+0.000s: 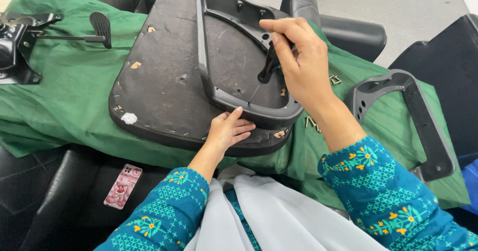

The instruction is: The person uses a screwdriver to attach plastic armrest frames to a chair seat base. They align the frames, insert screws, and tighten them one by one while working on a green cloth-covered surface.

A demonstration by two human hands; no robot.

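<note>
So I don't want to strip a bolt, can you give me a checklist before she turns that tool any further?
1. Armrest lying flat on the seat base: ok.
2. Left hand steadying the armrest's near edge: ok, fingers rest on it.
3. Right hand gripping the black tool: ok.
4. Tool tip seated in a bolt: cannot tell, the hand hides it.
5. Seat base resting steadily on the green cloth: ok.
6. Second armrest out of the way: ok, it lies apart to the right.
</note>
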